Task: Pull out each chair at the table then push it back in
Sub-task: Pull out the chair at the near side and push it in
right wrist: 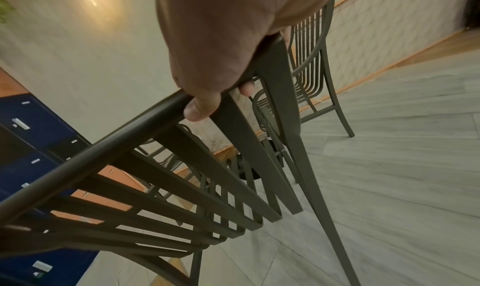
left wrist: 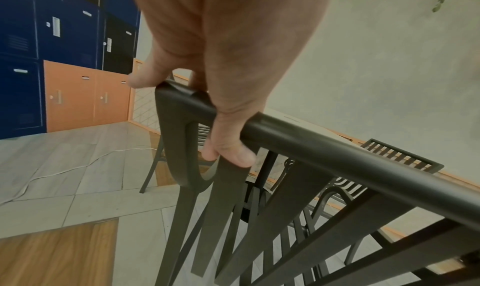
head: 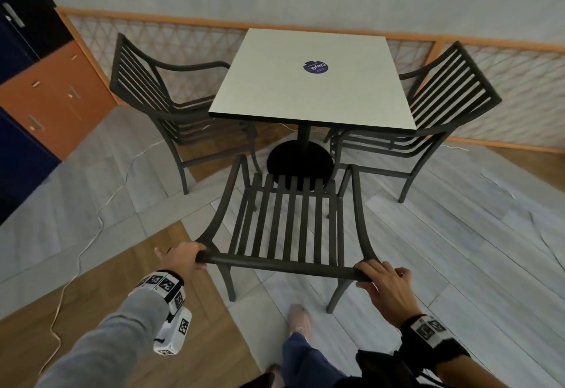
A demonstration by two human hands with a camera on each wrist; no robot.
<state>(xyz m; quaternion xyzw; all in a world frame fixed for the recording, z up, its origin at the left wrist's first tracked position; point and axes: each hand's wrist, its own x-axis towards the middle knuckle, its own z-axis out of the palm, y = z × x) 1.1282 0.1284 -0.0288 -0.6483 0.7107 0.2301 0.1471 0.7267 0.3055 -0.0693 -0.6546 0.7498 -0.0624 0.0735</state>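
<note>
Currently your left hand (head: pixel 183 257) and right hand (head: pixel 385 284) each curl their fingers (left wrist: pixel 228 151) around the top rail of the near chair (head: pixel 287 219). That chair stands clear of the worktop (head: pixel 305 82), between two side chairs.

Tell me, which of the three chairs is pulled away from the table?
The near chair, with both hands on its top rail, stands clear of the table. The left chair and right chair sit tucked under its edges.

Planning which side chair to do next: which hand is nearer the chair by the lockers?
Left. The left hand grips the near chair's top rail at the end towards the chair by the lockers; the right hand grips the opposite end.
</note>
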